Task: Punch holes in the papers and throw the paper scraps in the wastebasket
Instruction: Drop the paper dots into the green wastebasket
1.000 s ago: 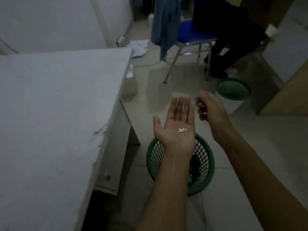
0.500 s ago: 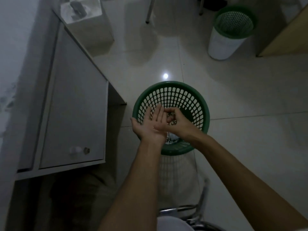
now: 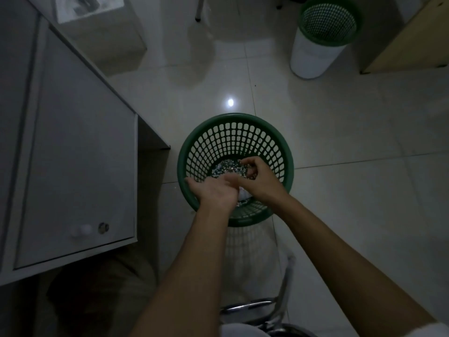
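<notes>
A green mesh wastebasket (image 3: 233, 120) stands on the tiled floor below me, with a heap of small paper scraps (image 3: 227, 167) on its bottom. Both hands are over its near half. My left hand (image 3: 213, 192) is tilted, palm turned toward the right, fingers apart, and I see nothing on the palm. My right hand (image 3: 257, 180) rests against its fingertips with the fingers curled loosely downward. No scraps show in either hand. Something white (image 3: 244, 194) lies in the basket under the hands.
A grey desk cabinet door (image 3: 73, 166) with a knob and lock stands at the left. A second green basket on a white bin (image 3: 318, 37) is at the far right. A chair's metal frame (image 3: 255, 307) is under me, a cardboard box (image 3: 102, 32) far left.
My left hand held several scraps on an open palm above the basket. Both hands dropped into the basket mouth, the right brushed across the left palm, and the palm has tipped over.
</notes>
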